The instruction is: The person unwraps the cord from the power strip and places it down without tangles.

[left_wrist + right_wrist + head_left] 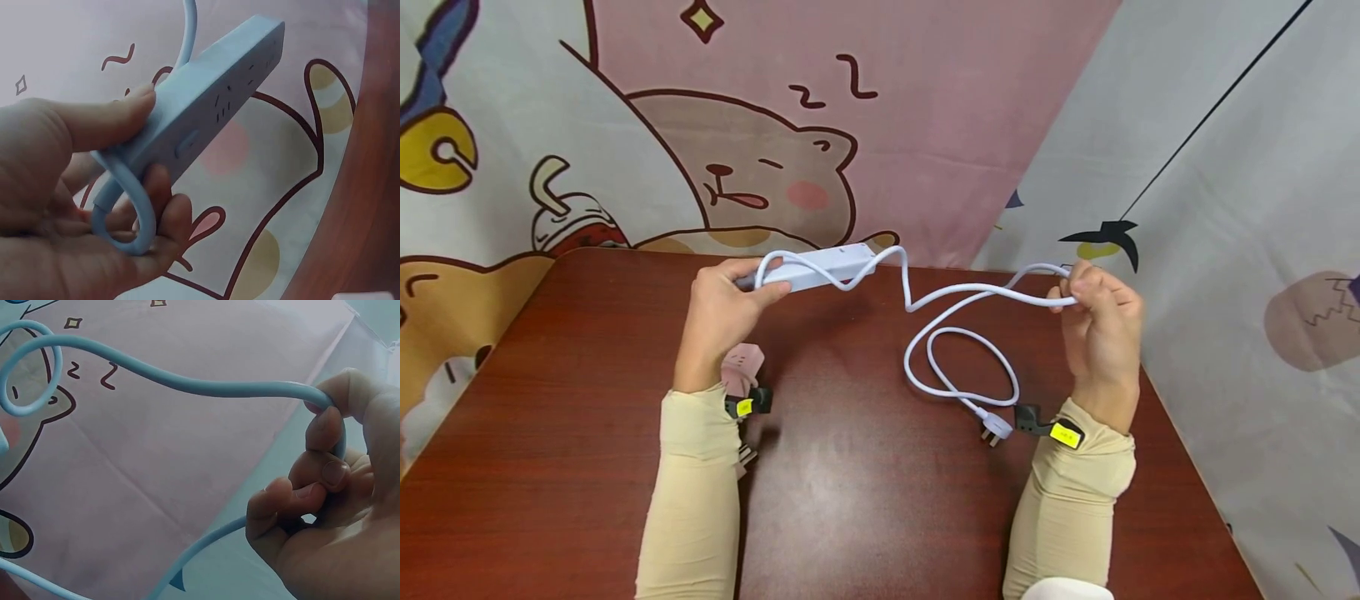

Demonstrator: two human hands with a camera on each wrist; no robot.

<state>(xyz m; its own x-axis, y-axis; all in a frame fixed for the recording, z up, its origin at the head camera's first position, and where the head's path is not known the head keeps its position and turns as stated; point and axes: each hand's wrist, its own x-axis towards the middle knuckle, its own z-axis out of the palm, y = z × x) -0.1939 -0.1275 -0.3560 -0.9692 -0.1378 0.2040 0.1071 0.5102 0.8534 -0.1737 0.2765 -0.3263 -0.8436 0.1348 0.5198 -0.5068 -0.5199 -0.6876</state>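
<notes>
Your left hand [722,307] grips one end of a white power strip [209,92]; your right hand [1099,321] pinches its looping cord [219,389], the plug [997,426] lower left of that hand.

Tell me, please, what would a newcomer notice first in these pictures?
The eye would likely fall first on the white power strip in the left hand, its cable running across to the right hand. Behind the reddish-brown table, a large sleeping bear is pictured on the backdrop.
</notes>
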